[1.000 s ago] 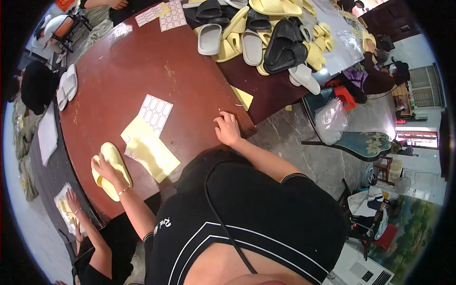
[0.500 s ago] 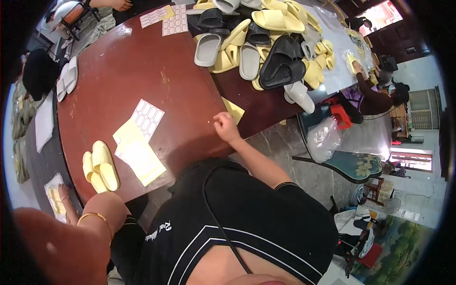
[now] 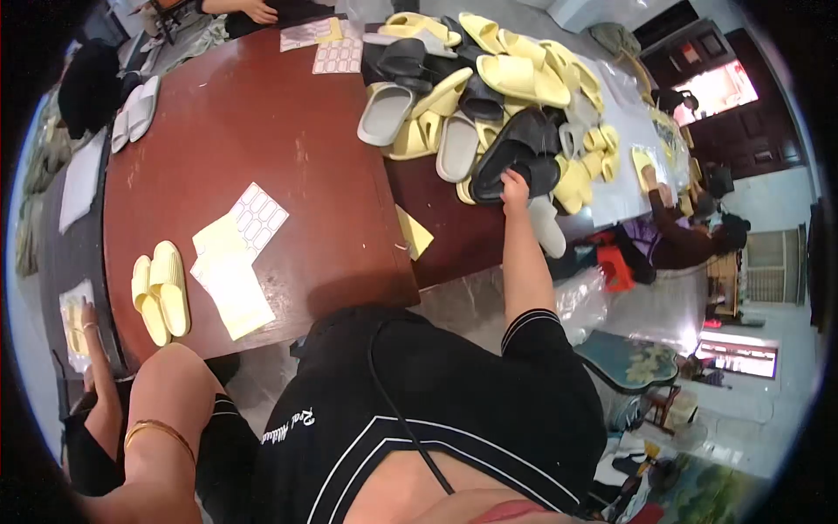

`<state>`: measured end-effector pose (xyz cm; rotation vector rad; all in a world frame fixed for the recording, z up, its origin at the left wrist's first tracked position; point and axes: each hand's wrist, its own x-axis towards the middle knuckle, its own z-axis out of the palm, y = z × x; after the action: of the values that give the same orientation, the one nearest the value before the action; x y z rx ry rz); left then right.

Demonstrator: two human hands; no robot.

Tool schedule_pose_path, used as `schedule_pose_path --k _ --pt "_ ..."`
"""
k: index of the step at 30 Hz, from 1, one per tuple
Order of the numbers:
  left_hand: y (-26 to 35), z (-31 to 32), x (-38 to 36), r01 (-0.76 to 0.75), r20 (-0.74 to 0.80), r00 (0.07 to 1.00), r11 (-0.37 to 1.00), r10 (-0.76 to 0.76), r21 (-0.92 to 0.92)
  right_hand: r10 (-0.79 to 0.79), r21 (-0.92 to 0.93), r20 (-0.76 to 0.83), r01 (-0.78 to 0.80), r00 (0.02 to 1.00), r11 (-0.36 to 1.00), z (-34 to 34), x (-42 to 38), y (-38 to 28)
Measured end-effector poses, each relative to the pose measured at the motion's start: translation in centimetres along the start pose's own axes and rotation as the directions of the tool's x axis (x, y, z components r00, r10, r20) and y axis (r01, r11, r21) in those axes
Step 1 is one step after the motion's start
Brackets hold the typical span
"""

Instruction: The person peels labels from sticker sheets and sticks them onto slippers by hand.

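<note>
My right hand (image 3: pixel 516 187) reaches into the heap and has its fingers closed at the strap of a large black slipper (image 3: pixel 524 138). Grey slippers (image 3: pixel 458 148) and yellow slippers (image 3: pixel 522 80) lie around it. My left arm is bent up close to the camera, a gold bracelet (image 3: pixel 161 430) at the wrist. Beyond the bracelet, only a blurred part of my left hand (image 3: pixel 144 489) shows at the lower edge; its fingers are hidden. A pair of yellow slippers (image 3: pixel 164 293) rests on the table near my left elbow.
On the red-brown table (image 3: pixel 288 122) lie label sheets (image 3: pixel 259 218), yellow paper (image 3: pixel 234 297) and a light grey pair of slippers (image 3: pixel 138 109). A co-worker's hand (image 3: pixel 87 316) is at far left. Another person (image 3: pixel 676 229) works at right beside a red stool (image 3: pixel 614 266).
My right hand has moved from the table's edge up and right to the black slipper in the heap. My left hand has dropped lower in view. The whole view has shifted slightly.
</note>
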<state>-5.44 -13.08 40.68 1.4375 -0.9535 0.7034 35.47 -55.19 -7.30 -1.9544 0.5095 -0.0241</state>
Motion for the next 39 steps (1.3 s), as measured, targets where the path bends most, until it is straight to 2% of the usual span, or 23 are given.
schedule_pose_path --k 2,3,5,6,7,9,12,14,15,18,21,22,24,25,27,30,31,32,34,36,37,38,39 --pt "0.1 0.2 0.1 0.000 0.001 1.000 1.000 0.000 0.024 -0.138 0.005 0.036 0.138 0.990 0.990 0.1 2.6 1.6" --pt "0.1 0.3 0.5 0.019 0.017 1.000 0.999 -0.019 0.035 -0.032 0.106 0.048 0.027 0.998 0.994 0.2 2.1 0.8" --pt "0.1 0.4 0.6 0.005 0.015 1.000 0.999 -0.005 0.052 -0.034 0.123 0.024 0.030 0.999 0.992 0.9 3.9 0.7" --pt "0.1 0.4 0.6 0.003 0.011 1.000 0.998 -0.004 0.057 0.035 0.103 0.013 -0.037 0.999 0.994 0.9 4.2 0.0" --pt "0.1 0.4 0.5 -0.003 0.002 1.000 0.998 0.003 0.063 0.030 0.097 0.016 -0.031 0.999 0.995 0.6 3.6 -1.5" --pt "0.0 0.6 0.6 -0.001 -0.006 1.000 0.997 0.002 0.072 0.123 0.238 0.014 -0.123 0.992 0.963 0.8 2.7 -4.0" --pt "-0.7 0.6 0.5 -0.010 -0.006 1.000 0.997 0.011 0.070 0.180 0.330 -0.040 -0.157 0.983 0.931 1.3 3.3 -5.3" --pt "-1.3 0.3 0.5 -0.003 -0.003 1.000 0.997 0.003 0.072 0.137 0.292 -0.054 -0.116 0.989 0.949 1.3 3.5 -4.9" --pt "-1.6 0.2 0.7 0.003 0.011 1.000 0.997 -0.004 0.072 0.045 0.329 0.001 -0.043 0.999 0.943 1.5 5.6 -2.7" --pt "-2.4 0.2 0.5 -0.002 0.018 1.000 0.998 0.001 0.061 0.119 0.370 -0.036 -0.098 0.992 0.924 1.2 3.8 -3.9" --pt "-2.9 0.3 -0.1 -0.013 0.013 1.000 0.999 0.012 0.043 0.054 0.314 -0.087 -0.024 0.995 0.949 0.6 4.1 -2.5" --pt "-3.2 0.3 -0.3 -0.018 0.008 1.000 0.999 0.018 0.037 0.003 0.373 -0.026 0.007 1.000 0.928 -0.1 1.9 -3.7" --pt "-3.4 0.4 -0.7 -0.026 0.011 1.000 0.999 0.026 0.035 0.108 0.362 -0.062 -0.078 0.992 0.929 -0.6 0.0 -4.1" --pt "-3.6 0.4 -0.7 -0.028 0.016 0.999 0.999 0.028 0.038 0.019 0.424 -0.075 0.015 0.997 0.906 -0.8 -2.0 -4.7" --pt "-3.5 0.5 -1.0 -0.029 0.020 0.999 0.998 0.028 0.048 -0.132 0.415 -0.092 0.159 0.987 0.896 -1.5 -6.1 -6.2" --pt "-2.7 0.6 -1.9 -0.050 0.000 0.999 0.994 0.050 0.099 -0.224 0.543 0.019 0.178 0.974 0.821 -1.7 -9.4 -4.9" --pt "-2.2 0.6 -2.4 -0.062 -0.011 0.998 0.991 0.064 0.117 -0.213 0.602 0.091 0.117 0.973 0.790 -1.7 -9.8 -3.5" --pt "-1.8 0.6 -2.8 -0.075 -0.017 0.997 0.988 0.078 0.132 -0.174 0.574 0.140 0.063 0.975 0.816 -1.5 -12.5 -5.0" --pt "-0.8 0.9 -3.7 -0.098 -0.029 0.994 0.982 0.104 0.162 -0.204 0.562 0.270 0.018 0.941 0.827 -1.2 -16.0 -5.8" --pt "-0.3 0.9 -4.2 -0.118 -0.024 0.992 0.972 0.125 0.201 -0.275 0.491 0.334 0.083 0.902 0.867 0.2 -17.5 -3.5" --pt "0.0 1.0 -4.6 -0.152 -0.011 0.987 0.964 0.158 0.217 -0.195 0.418 0.397 0.013 0.897 0.908 0.6 -20.5 -5.4" --pt "0.1 1.2 -5.0 -0.178 0.004 0.983 0.956 0.182 0.232 -0.123 0.364 0.401 -0.035 0.908 0.931 2.0 -18.7 -0.3" --pt "0.4 1.3 -5.3 -0.192 0.018 0.981 0.950 0.193 0.246 -0.168 0.326 0.441 0.016 0.882 0.945 3.5 -19.4 -0.7"
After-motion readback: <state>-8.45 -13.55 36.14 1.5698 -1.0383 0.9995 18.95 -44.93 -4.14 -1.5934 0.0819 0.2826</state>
